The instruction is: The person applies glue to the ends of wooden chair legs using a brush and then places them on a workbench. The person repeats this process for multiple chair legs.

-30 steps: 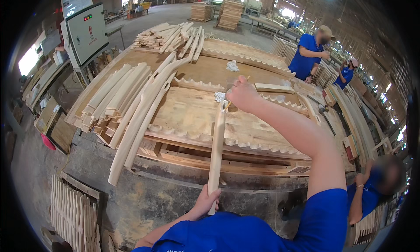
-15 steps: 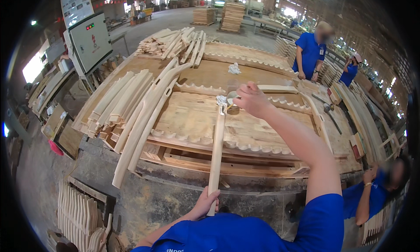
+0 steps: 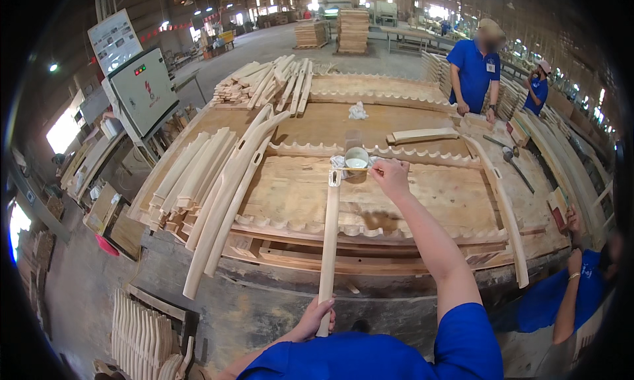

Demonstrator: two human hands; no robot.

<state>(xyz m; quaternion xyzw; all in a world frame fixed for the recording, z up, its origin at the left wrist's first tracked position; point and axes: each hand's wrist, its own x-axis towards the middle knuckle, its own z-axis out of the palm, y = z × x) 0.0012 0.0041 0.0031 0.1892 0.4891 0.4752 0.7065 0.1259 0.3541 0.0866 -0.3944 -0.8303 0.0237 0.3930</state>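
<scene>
My left hand (image 3: 316,319) grips the near end of a long pale wooden bar (image 3: 329,248) that points away from me over the bench edge. The bar's far end has a slot smeared with white, glue-like paste. In my right hand (image 3: 391,178) is a thin yellowish stick (image 3: 357,169), pinched between the fingers, its tip at that slot. Just behind stands a cup (image 3: 357,157) with white paste inside. Crumpled white cloth (image 3: 337,161) lies beside the cup.
Curved wooden posts (image 3: 228,188) and stacked slats (image 3: 191,165) lie left. Scalloped rails (image 3: 429,155) cross the bench. A hammer-like tool (image 3: 518,169) lies right. Co-workers in blue (image 3: 475,73) stand far right and near right. An electrical cabinet (image 3: 142,89) stands left.
My right hand has moved from beside the cup toward the right and nearer me, and the stick now reaches sideways to the slot. My left hand keeps its grip on the bar.
</scene>
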